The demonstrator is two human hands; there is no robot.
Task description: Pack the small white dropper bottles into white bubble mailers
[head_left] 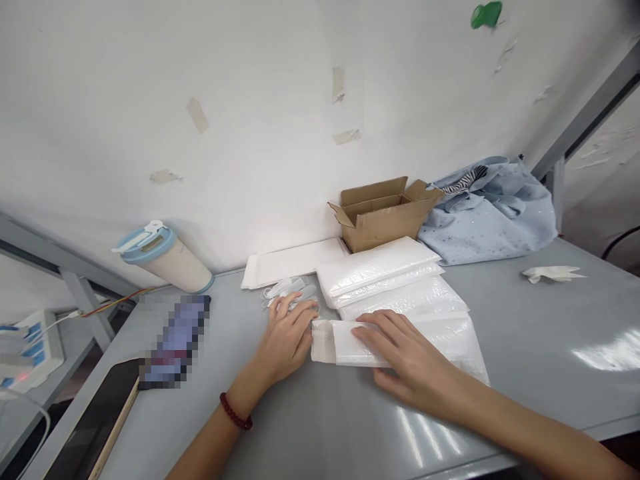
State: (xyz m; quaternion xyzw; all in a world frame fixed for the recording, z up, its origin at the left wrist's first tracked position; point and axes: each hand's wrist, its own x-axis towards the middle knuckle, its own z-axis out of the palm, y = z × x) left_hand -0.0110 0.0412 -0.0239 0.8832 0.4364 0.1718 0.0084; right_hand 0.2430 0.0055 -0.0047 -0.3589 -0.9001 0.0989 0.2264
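A narrow white padded envelope (347,352) lies at the front of the pile, its left end showing a beige flap. My right hand (407,360) grips it, fingers on top and thumb along the near edge. Just left of the flap is my left hand (287,333), palm down with its fingers apart. Its fingertips reach over a small heap of coiled white cables (287,288) in what looks like clear wrapping. Whether they touch the cables is hard to see. More white bubble envelopes (380,270) are stacked behind my right hand.
An open cardboard box (390,223) stands against the wall, beside a light blue cloth bag (495,220). A flat white packet (295,261) lies left of the box. On the left are a tumbler (173,260), a phone-like dark slab (95,420) and a power strip (37,353).
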